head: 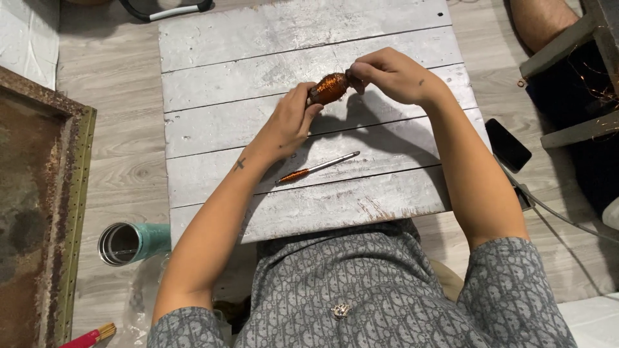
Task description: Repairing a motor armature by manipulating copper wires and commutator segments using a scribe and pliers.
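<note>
Your left hand [289, 122] and right hand [387, 74] pinch the copper coil [330, 87] by its ends, fingers closed; long axis tilts up-right.

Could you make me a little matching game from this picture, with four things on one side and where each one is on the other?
Things:
1. copper coil
2. rod
3. cup
4. phone

Places:
A. on the floor, left of the board
B. lying on the board, nearer the person
C. at the board's right edge
D. held between the left hand and the right hand

Pairs: 1-D, 2-B, 3-A, 4-C
</note>
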